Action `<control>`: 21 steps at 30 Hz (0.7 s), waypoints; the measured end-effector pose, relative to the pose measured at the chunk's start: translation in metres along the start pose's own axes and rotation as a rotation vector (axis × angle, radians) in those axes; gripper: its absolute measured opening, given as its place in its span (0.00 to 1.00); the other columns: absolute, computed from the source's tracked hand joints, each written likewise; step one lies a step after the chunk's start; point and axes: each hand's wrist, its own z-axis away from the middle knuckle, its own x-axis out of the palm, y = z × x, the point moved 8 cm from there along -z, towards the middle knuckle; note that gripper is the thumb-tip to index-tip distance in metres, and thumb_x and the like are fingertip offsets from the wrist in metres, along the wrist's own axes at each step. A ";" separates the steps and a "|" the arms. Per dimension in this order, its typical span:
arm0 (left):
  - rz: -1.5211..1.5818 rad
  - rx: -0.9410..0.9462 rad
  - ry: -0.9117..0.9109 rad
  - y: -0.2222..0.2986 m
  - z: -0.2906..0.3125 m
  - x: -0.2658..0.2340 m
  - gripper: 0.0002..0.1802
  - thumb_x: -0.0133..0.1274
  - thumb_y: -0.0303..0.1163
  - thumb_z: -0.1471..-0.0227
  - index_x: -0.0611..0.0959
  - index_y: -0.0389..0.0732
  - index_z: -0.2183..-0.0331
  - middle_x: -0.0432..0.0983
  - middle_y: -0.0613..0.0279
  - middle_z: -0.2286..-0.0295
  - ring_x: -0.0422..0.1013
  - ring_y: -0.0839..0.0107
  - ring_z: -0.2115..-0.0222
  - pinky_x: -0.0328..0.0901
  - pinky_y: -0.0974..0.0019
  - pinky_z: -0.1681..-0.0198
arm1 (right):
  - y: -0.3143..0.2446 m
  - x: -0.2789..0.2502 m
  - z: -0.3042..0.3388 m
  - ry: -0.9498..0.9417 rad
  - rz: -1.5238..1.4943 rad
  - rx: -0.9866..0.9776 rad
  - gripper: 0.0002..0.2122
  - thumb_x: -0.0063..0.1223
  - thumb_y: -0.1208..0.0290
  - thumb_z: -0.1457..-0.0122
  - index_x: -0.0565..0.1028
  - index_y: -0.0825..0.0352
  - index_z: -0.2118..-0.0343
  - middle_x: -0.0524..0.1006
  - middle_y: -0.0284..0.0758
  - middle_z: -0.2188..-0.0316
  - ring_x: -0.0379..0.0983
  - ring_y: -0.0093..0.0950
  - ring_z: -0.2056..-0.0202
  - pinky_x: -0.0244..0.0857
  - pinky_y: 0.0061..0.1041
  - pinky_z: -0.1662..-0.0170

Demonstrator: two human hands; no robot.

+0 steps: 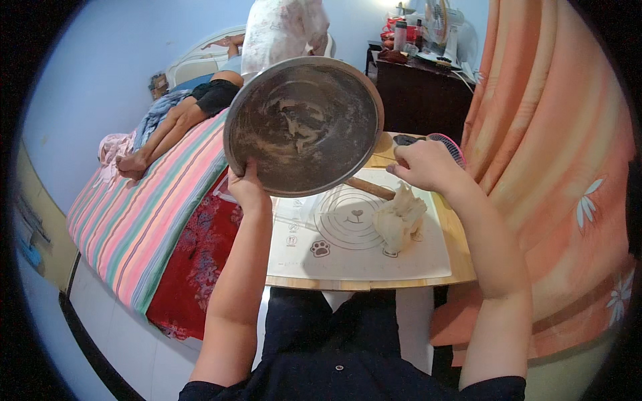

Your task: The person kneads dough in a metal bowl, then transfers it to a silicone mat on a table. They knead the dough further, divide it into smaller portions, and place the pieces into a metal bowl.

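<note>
My left hand [251, 190] grips the lower left rim of a round metal basin [304, 127], thumb on the inner side. The basin is tilted up with its inside toward me, and pale powdery smears mark its dark surface. To its right, my right hand [426, 164] hovers apart from it with the fingers curled in; whether they hold anything is hidden. Below that hand, a rough lump of pale dough [401, 219] sits on a white printed mat [354, 264]. A wooden rolling pin [370, 188] lies between dough and basin, partly covered by the basin.
The mat covers most of a small wooden table [461, 257]. An orange curtain [548, 167] hangs close on the right. On the left, a person [177, 113] lies on a bed with a striped blanket [140, 220]. Another person [281, 33] is behind the basin. A fan [449, 33] stands on a dark cabinet [421, 93].
</note>
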 end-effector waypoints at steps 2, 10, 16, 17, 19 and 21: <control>0.003 -0.045 -0.007 -0.004 0.006 0.000 0.11 0.49 0.20 0.49 0.76 0.35 0.61 0.75 0.64 0.63 0.69 0.72 0.62 0.62 0.66 0.57 | 0.013 0.004 0.011 0.092 -0.189 0.089 0.11 0.47 0.59 0.46 0.75 0.63 0.73 0.76 0.41 0.79 0.73 0.41 0.71 0.65 0.39 0.68; 0.131 -0.152 -0.052 -0.005 0.050 0.041 0.10 0.51 0.21 0.49 0.78 0.35 0.62 0.75 0.63 0.63 0.69 0.73 0.62 0.61 0.69 0.56 | -0.043 0.033 -0.006 0.433 -0.534 -0.061 0.27 0.51 0.70 0.46 0.57 0.66 0.43 0.59 0.51 0.45 0.54 0.42 0.42 0.54 0.36 0.44; 0.063 -0.398 -0.099 -0.007 0.092 0.053 0.13 0.51 0.21 0.51 0.77 0.35 0.60 0.75 0.62 0.62 0.69 0.72 0.61 0.60 0.68 0.55 | -0.022 0.055 -0.036 0.292 -0.169 0.262 0.48 0.64 0.61 0.58 0.43 0.64 0.39 0.39 0.48 0.38 0.33 0.47 0.37 0.40 0.41 0.38; 0.000 -0.424 -0.143 -0.006 0.093 0.053 0.13 0.52 0.20 0.51 0.77 0.35 0.60 0.75 0.61 0.62 0.69 0.71 0.61 0.60 0.68 0.55 | -0.014 0.050 -0.039 0.322 0.008 0.287 0.49 0.66 0.61 0.63 0.45 0.63 0.39 0.42 0.44 0.37 0.36 0.42 0.37 0.40 0.39 0.37; -0.097 -0.486 -0.232 -0.007 0.102 0.053 0.15 0.51 0.18 0.55 0.76 0.34 0.61 0.75 0.60 0.63 0.69 0.70 0.62 0.61 0.68 0.56 | -0.017 0.039 -0.036 0.366 0.099 0.127 0.48 0.65 0.62 0.63 0.47 0.62 0.39 0.43 0.41 0.37 0.38 0.40 0.37 0.40 0.38 0.37; -0.145 -0.541 -0.265 -0.014 0.106 0.051 0.16 0.50 0.16 0.57 0.76 0.33 0.61 0.75 0.60 0.64 0.69 0.69 0.62 0.61 0.67 0.56 | -0.024 0.039 -0.037 0.477 0.319 -0.007 0.46 0.64 0.65 0.62 0.49 0.61 0.39 0.46 0.37 0.38 0.42 0.36 0.37 0.45 0.36 0.39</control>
